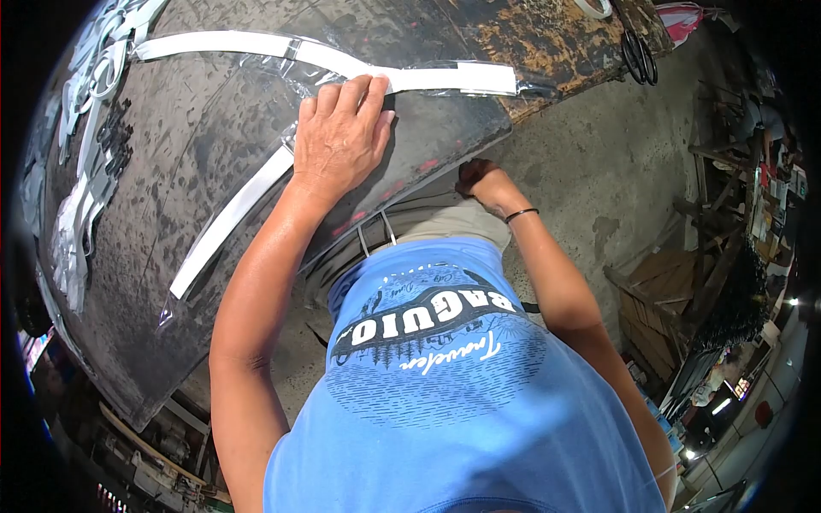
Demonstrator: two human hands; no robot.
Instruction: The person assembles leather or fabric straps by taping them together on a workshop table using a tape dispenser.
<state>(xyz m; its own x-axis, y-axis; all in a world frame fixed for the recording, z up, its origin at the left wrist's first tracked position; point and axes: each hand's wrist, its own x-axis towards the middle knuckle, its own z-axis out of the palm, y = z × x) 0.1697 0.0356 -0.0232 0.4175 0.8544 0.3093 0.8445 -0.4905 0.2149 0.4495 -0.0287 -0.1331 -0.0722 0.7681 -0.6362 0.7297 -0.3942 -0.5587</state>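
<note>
My left hand (344,132) lies flat on the dark table, fingertips on the middle of a white strap (338,58). The strap runs across the table with clear plastic film (299,73) around it and a buckle-like slider (292,48) partway along. To the right, a wider white end piece (487,79) sits on the plastic. A second white strap length (231,224) extends down-left from under my left hand, its end wrapped in film. My right hand (487,184) is low beside the table edge against my trousers; its fingers are in shadow and mostly hidden.
Bundles of pale straps (85,184) lie along the table's left side beside small black pieces (114,141). Black-handled scissors (638,58) and a white ring (593,7) sit at the far right corner. The table edge (410,186) is close to my waist. Wooden shelving (676,291) stands right.
</note>
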